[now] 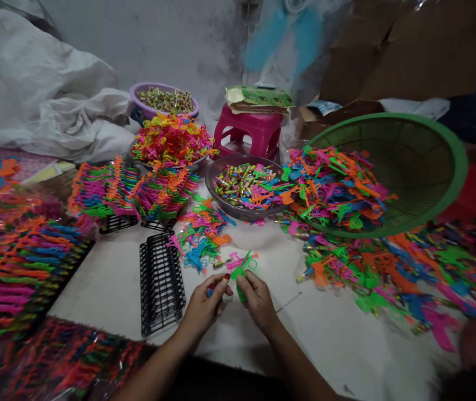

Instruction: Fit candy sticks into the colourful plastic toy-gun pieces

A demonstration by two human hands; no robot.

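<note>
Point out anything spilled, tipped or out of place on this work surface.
The big green plastic basket is tilted on its side, and bright plastic toy pieces pour from it across the white tabletop. One black slotted plastic rack lies unfilled while the others are full. Right hand holds a green toy piece.

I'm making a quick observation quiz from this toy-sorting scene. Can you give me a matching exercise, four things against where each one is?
Things:
1. green basket
2. empty black rack
3. pink stool
4. green toy piece

Places:
A. lying flat, just beside the left hand
B. held in the right hand
C. at the back, under a stack of packets
D. tilted on its side, toy pieces spilling out

Pairs: 1-D, 2-A, 3-C, 4-B
</note>
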